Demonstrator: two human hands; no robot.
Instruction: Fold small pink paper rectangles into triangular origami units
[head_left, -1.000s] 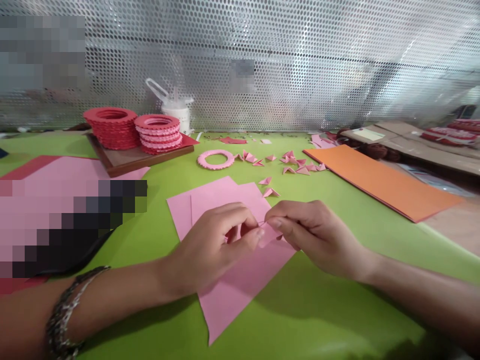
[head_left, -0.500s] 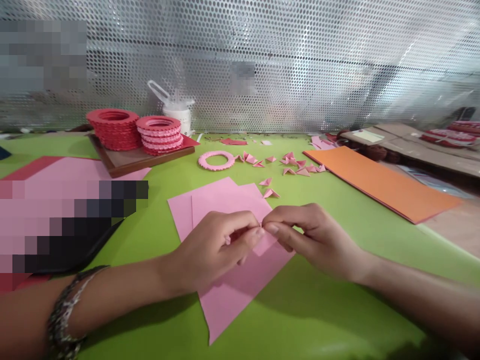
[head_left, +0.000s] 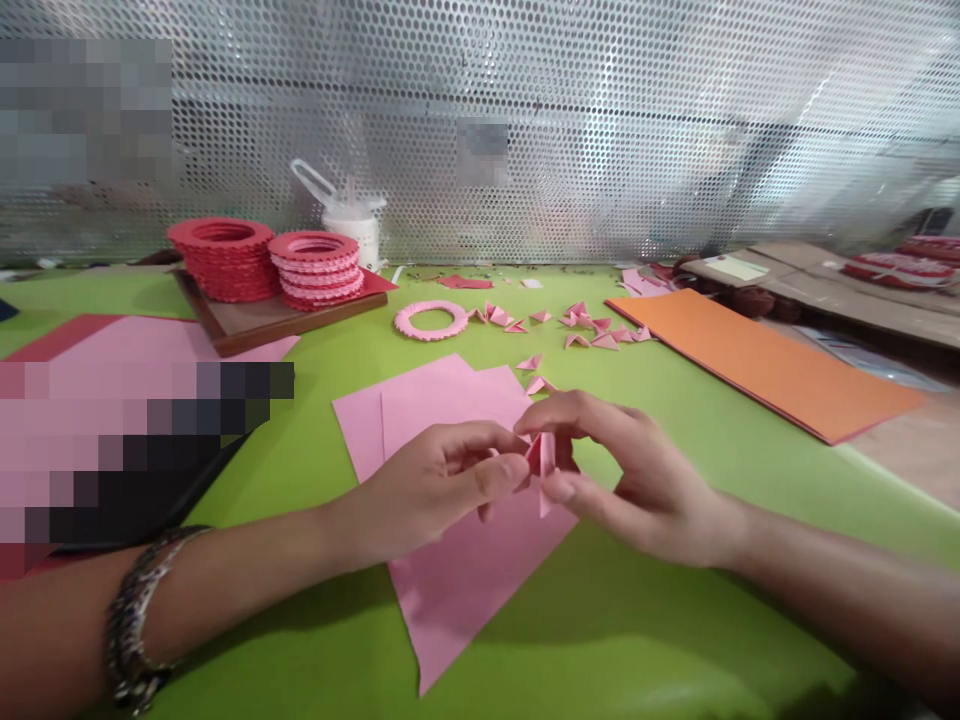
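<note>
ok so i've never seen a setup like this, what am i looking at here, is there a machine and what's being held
There is no machine here: these are a person's two bare hands, seen by a camera worn on the head, looking forward and down.

The right hand holds a small folded pink paper piece near its thumb. The left hand has its fingertips beside that piece; whether they grip it is hard to tell.

Beneath are flat pink paper sheets on a bright green tabletop. Farther back lie a pink paper ring with a jagged edge, loose folded pink pieces and a flat orange rectangular sheet. At the back left, a brown tray bears stacked red and pink rings.
</note>
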